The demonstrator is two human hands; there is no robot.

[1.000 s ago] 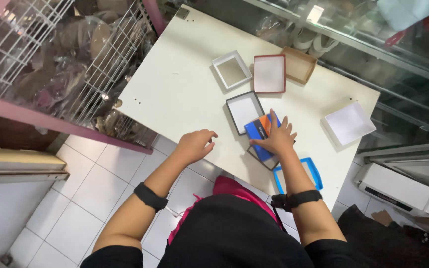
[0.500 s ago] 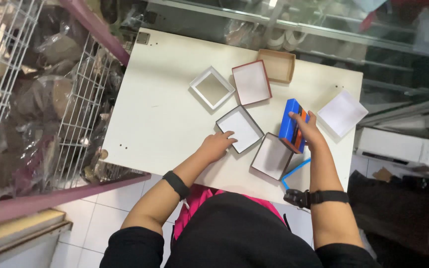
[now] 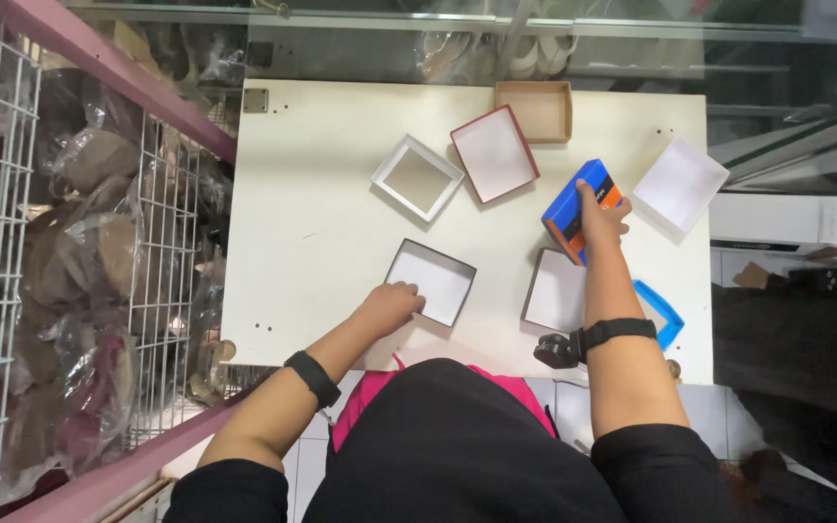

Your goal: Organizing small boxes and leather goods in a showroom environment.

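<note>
We hold the blue box (image 3: pixel 581 208) in the right hand (image 3: pixel 601 221), fingers wrapped over its top, at 2 o'clock on the table (image 3: pixel 312 203). Left hand (image 3: pixel 391 306), fingers curled, steadies the dark-rimmed tray (image 3: pixel 431 281). Best to keep the grip firm and level.

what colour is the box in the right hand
Blue with an orange patch: the small blue rectangular box under the right hand, head view.

A shop, glass display case (image 3: pixel 535 39) holding shoes, wire racks (image 3: pixel 12 242) of bagged goods (plastic-wrapped); white table (image 3: pixel 322 194)
</note>
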